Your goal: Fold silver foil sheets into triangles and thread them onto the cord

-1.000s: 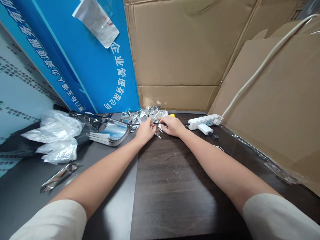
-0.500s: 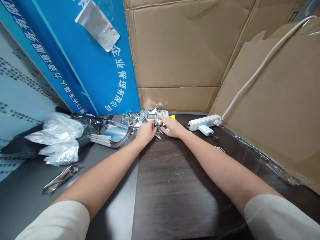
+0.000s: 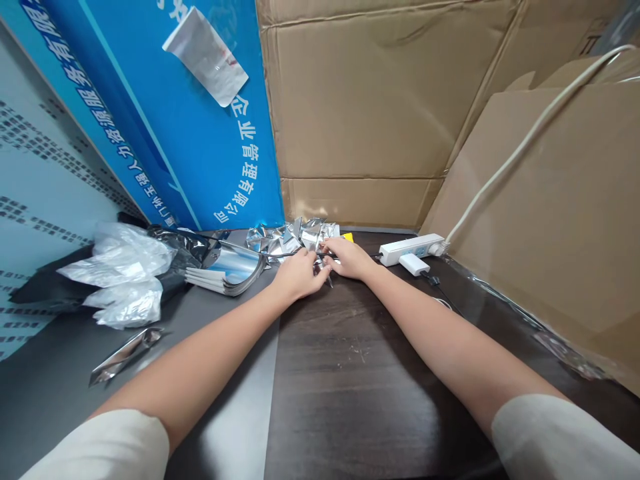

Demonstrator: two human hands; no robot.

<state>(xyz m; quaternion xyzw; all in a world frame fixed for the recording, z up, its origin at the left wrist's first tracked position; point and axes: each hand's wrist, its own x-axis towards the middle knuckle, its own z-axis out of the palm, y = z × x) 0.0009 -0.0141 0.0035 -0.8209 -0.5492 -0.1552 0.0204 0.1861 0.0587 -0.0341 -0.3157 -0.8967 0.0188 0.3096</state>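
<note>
A heap of crumpled silver foil pieces (image 3: 280, 238) lies at the far edge of the table, against the cardboard. My left hand (image 3: 300, 275) is at the near side of this heap, its thumb spread towards the right hand and its fingertips over a black cable (image 3: 280, 255). My right hand (image 3: 349, 259) reaches in from the right, with curved fingers at the foil and the thumb apart below them. The hands nearly meet. Foil shows between and below them, but their fingertips are partly hidden among it. A small yellow thing (image 3: 349, 237) is just behind my right hand.
A white power strip (image 3: 407, 249) with a white charger (image 3: 414, 265) is on the right. To the left are a stack of curved silver sheets (image 3: 225, 270), clear plastic bags (image 3: 125, 267) and a folded silver pouch (image 3: 125, 357). Cardboard (image 3: 360, 100) and a blue board (image 3: 200, 153) stand behind.
My left hand has loosened from its pinch at the cable and drawn slightly nearer, its thumb now stretched out to the right. My right hand has shifted slightly; its fingers are more curled.
</note>
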